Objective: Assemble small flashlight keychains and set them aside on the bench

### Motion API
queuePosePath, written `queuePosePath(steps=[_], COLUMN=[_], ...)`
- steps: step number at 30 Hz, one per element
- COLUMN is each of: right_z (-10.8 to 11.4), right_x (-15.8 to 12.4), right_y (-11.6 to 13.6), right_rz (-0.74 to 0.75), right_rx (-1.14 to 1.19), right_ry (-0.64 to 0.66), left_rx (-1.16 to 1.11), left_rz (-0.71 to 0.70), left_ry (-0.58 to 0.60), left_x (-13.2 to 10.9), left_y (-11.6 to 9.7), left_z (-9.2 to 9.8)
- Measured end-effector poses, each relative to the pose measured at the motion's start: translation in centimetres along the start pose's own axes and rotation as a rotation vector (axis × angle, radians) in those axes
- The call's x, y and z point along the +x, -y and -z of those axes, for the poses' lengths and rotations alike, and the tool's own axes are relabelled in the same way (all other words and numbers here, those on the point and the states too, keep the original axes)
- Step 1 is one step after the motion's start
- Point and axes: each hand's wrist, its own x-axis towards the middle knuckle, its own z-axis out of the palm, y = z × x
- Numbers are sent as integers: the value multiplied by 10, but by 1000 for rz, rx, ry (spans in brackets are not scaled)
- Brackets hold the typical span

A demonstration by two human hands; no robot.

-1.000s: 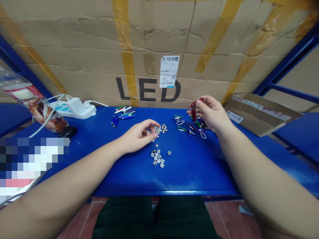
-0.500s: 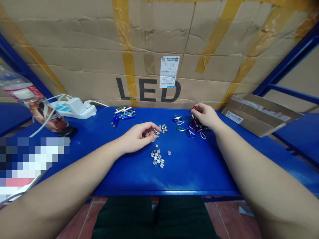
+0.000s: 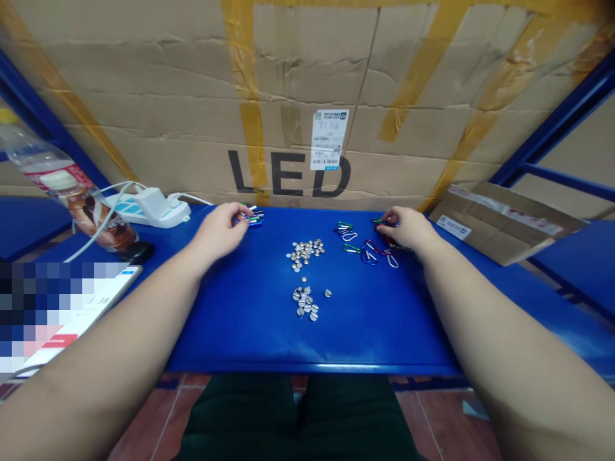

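At the back left of the table, my left hand (image 3: 221,234) is over a small pile of coloured metal tubes (image 3: 254,221). Its thumb and index finger are bent and apart beside the tubes, which it partly hides. My right hand (image 3: 408,232) rests low over a heap at the back right, thumb and index finger apart. Under it show a green carabiner (image 3: 378,220) and a red tube (image 3: 387,241); the hand covers the rest. Loose carabiners (image 3: 369,257) in green, blue, red and silver lie just left of this hand. Small round silver pieces (image 3: 307,250) lie between my hands.
Nearer the front edge lies a cluster of slotted metal discs (image 3: 305,301). A bottle (image 3: 103,221), a white power strip (image 3: 168,214) and a phone (image 3: 115,282) are on the left. A large carton (image 3: 192,115) stands behind; a small cardboard box (image 3: 500,224) sits right.
My left hand has moved from the small round silver pieces back and left to the tubes. My right hand has lowered the red tube with its carabiner onto the heap.
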Motion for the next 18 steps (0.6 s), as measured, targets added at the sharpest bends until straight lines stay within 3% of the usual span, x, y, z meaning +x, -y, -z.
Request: queuePosePath(steps=[3, 6, 12, 18], right_z=[9, 17, 25, 28], right_x=[-5, -12, -27, -32], right_y=[0, 7, 32, 41], right_rz=[-48, -20, 124, 172], right_rx=[36, 78, 137, 110], right_ry=[-36, -64, -40, 35], left_rx=[122, 188, 336, 414], left_rz=[147, 129, 128, 179], left_ry=[24, 134, 162, 166], left_x=[12, 15, 13, 12], left_y=[26, 40, 45, 44], left_z=[15, 16, 6, 12])
